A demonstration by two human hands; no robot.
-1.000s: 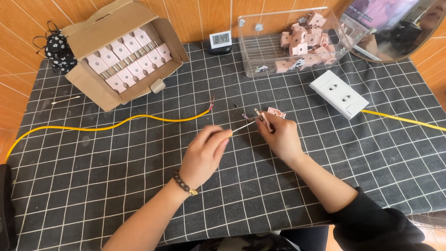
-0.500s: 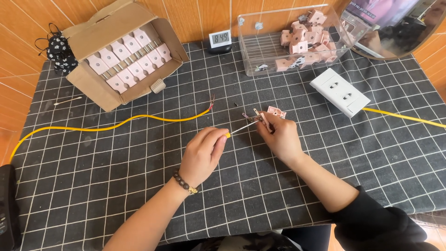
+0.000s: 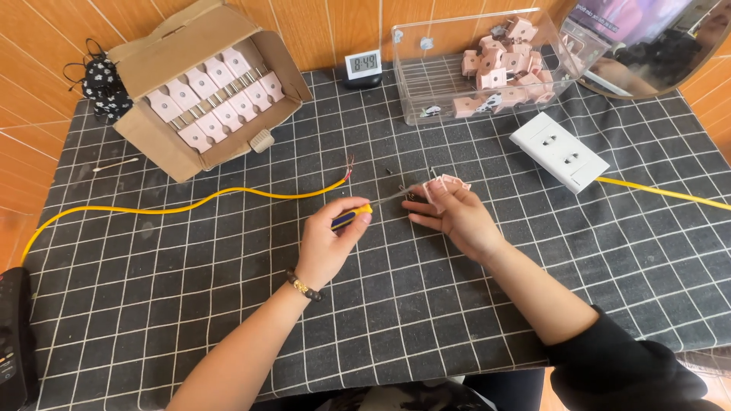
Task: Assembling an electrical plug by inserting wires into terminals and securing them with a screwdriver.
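Near the middle of the frame the left hand [image 3: 329, 245] grips a small screwdriver [image 3: 365, 211] with a yellow and dark blue handle, its thin shaft reaching rightward to a small pink plug part [image 3: 444, 185] pinched in the fingers of the right hand [image 3: 454, 217]. Both hands are closed around what they hold, just above the gridded black worktop [image 3: 228, 304].

To do this well, the tip should probably sit square in the screw before any turning, with the pink part held firm so it cannot twist away. Short, light turns seem wiser than force, since the part is small and the tip could slip toward the fingers. Whether the tip is seated in a screw is too small to tell.

The left forearm comes up from the lower centre, wrist bent slightly, thumb and forefinger along the handle; a beaded bracelet [image 3: 304, 285] circles the wrist. The right forearm enters from the lower right in a dark sleeve [image 3: 632, 365], palm down, fingers curled over the part.

A yellow cable [image 3: 190, 207] with a bared end lies just left of the hands. A cardboard box [image 3: 205, 84] of pink parts stands at upper left, a clear bin [image 3: 426, 84] at upper centre, and a white socket block [image 3: 560, 151] to the right.
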